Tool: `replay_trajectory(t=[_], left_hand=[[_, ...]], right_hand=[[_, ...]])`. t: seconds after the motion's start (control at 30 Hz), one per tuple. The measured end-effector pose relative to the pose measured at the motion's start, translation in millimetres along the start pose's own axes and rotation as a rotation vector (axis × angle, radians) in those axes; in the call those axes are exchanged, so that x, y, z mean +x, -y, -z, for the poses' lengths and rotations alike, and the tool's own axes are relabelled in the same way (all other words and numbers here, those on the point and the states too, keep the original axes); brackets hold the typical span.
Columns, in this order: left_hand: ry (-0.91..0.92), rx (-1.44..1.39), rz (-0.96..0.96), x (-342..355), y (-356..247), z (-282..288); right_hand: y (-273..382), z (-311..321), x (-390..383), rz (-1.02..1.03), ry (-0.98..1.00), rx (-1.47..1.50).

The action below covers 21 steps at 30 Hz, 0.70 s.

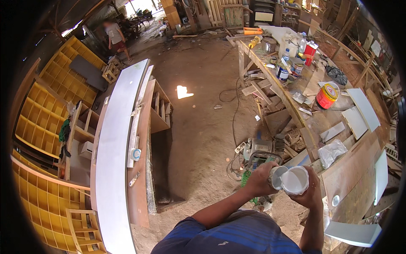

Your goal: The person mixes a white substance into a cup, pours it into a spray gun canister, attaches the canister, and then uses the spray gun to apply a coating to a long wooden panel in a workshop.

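In front of my body, my left hand [259,181] is wrapped round a small greyish cup [275,178]. My right hand [312,191] grips a wider round cup [296,179], pale and whitish inside, with a smeared rim. The cups are held close together, rims touching or overlapping, and the small one seems tilted toward the wide one. Whether anything runs between them cannot be made out. To the left lies a long white-coated board [115,139] on a wooden cabinet frame. Beside it are a small blue-and-white container [135,154] and a paint-stained brush or scraper [134,179].
A cluttered workbench [311,133] at right bears a red bucket [327,95], paint cans [282,71], bottles and white panels [363,109]. Under its edge sits a compressor [259,148], with a cable [237,106] across the dirt floor. Yellow gridded frames [40,120] stand left; a person [116,37] is far left.
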<state>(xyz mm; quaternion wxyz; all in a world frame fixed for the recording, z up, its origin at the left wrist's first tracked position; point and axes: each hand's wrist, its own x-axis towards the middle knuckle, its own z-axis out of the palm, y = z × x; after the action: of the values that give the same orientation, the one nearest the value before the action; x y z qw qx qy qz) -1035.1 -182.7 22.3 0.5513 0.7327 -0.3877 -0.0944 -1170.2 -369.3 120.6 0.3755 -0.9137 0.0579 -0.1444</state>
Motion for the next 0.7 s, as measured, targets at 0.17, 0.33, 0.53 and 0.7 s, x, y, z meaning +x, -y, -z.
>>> replay_trajectory(t=[0.17, 0.33, 0.53, 0.7], left_hand=[[0.014, 0.026, -0.019, -2.3, 18.3, 0.6], [0.020, 0.031, 0.016, 0.0, 14.4, 12.0], [0.048, 0.043, 0.025, 0.9, 11.9, 13.6], [0.062, 0.048, 0.000, 0.6, 15.2, 13.8]], right_hand=[[-6.8, -3.8, 9.0, 0.075, 0.024, -0.062], [4.7, -4.0, 23.2, 0.025, 0.053, -0.038], [13.8, 2.3, 23.9, 0.053, 0.049, -0.112], [17.1, 5.0, 25.3, 0.049, 0.056, -0.120]])
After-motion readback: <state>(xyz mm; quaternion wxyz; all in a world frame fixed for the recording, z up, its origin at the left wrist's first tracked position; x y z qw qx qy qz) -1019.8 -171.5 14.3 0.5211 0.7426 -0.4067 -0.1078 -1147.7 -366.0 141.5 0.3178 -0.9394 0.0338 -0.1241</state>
